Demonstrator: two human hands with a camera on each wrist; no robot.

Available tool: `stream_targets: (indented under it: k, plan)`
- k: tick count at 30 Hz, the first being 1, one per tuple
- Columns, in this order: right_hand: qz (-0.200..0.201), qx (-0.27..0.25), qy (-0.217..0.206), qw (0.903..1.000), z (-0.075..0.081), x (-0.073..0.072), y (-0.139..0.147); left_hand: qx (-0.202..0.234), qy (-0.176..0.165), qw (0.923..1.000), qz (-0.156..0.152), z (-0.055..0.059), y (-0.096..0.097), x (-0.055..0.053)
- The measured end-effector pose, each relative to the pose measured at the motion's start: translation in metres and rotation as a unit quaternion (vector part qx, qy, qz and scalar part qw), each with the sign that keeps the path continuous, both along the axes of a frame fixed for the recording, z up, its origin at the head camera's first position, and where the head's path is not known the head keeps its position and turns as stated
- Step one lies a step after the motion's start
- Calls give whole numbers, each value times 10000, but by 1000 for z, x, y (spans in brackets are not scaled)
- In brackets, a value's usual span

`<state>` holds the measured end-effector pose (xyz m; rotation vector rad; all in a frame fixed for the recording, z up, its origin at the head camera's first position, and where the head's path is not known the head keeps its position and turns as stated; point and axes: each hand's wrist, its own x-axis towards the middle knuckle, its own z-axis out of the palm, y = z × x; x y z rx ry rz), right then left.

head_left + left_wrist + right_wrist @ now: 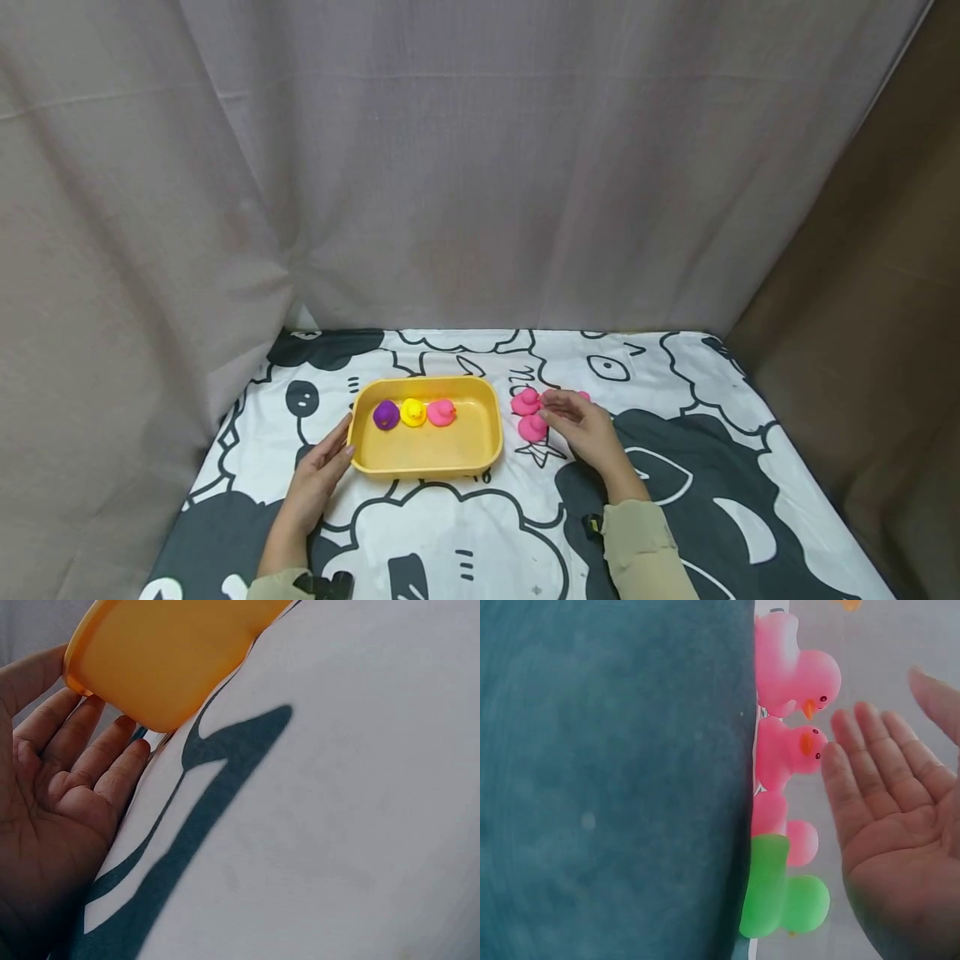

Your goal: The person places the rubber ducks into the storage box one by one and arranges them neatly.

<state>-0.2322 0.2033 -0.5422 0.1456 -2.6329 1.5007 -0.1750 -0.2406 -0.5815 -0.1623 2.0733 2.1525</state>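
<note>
Across a counter (450, 550) spread with a cartoon-print cloth, we see the left hand (317, 479), fingers relaxed, resting against the left end of a yellow tray (427, 454). The right hand (590, 435), fingers extended and grasping nothing, hangs beside toy ducks on the cloth; whether a fingertip touches one, we cannot tell. Inside the tray, left of centre, a purple duck (386, 415), a yellow duck (412, 413) and a pink duck (440, 413) form a row. By the right hand stand three more pink ducks (775, 664) and a green duck (767, 885).

We judge the ducks light, soft and hard to break, best pinched round the body; the tray looks stiff and smooth, best held by the rim at its short ends. Its long axis runs left to right. The yellow duck appears to face the person; in the right wrist view, the middle pink bird's beak faces the camera.
</note>
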Motion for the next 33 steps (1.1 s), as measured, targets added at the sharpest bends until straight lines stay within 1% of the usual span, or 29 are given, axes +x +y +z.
stream_targets:
  k: [11,23,26,33]
  plan:
    - [169,212,-516,9983,-6,0,4,-23,28,10000,-5,0,0,0]
    - [265,350,-593,9973,-6,-1,3,-65,23,10000,8,-1,0,1]
    - [338,336,-675,9966,-8,-2,3,-66,26,10000,3,-1,0,0]
    - [388,529,-964,9932,-12,-4,3,-60,9,10000,17,-1,0,0]
